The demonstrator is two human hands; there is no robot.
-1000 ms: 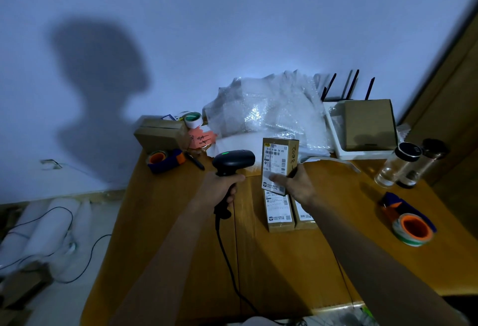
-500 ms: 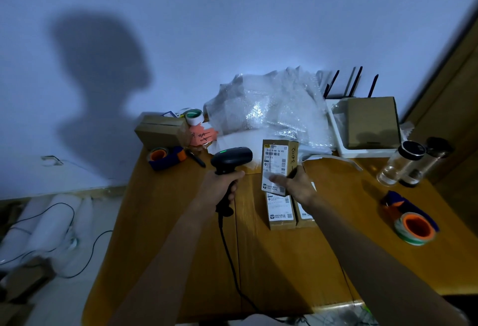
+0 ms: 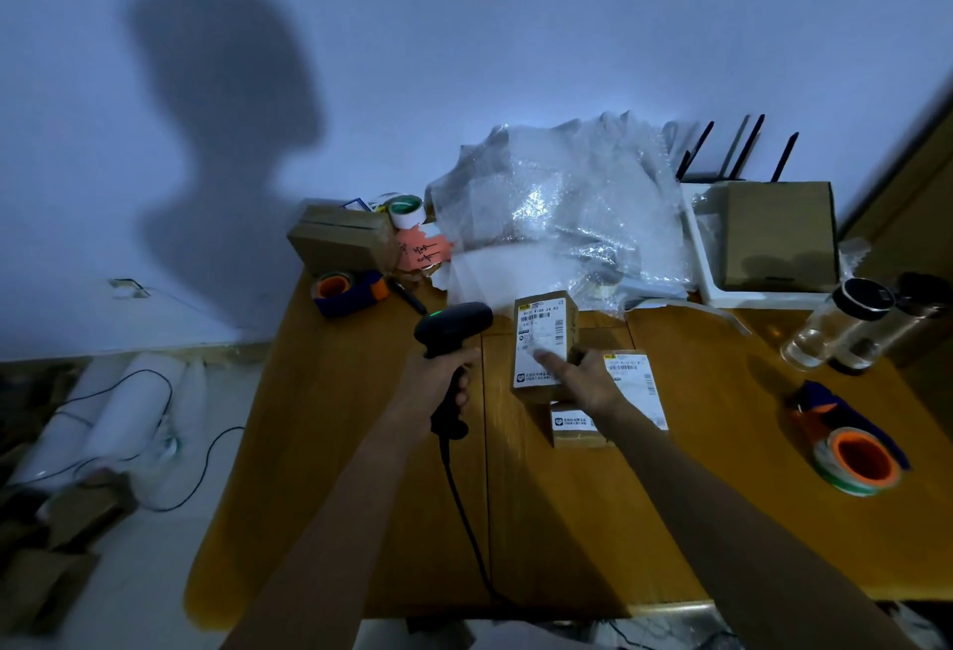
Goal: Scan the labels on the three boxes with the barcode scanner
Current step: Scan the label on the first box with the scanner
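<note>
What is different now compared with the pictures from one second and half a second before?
The right hand has lowered the box it held upright, so it now rests tilted on the two boxes lying on the table, fingers still on its label. The left hand still grips the barcode scanner, pointed the same way. Everything else is unchanged.

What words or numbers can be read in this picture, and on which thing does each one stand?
No text can be read with certainty.
Held box, white label: barcode and a number line, too blurred to quote.
Lying box, white label: print too small.
Front box, label strip: logo and small characters, illegible.
Pink paper: dark handwritten marks, unreadable.
Barcode scanner: green light only, no text visible.
</note>
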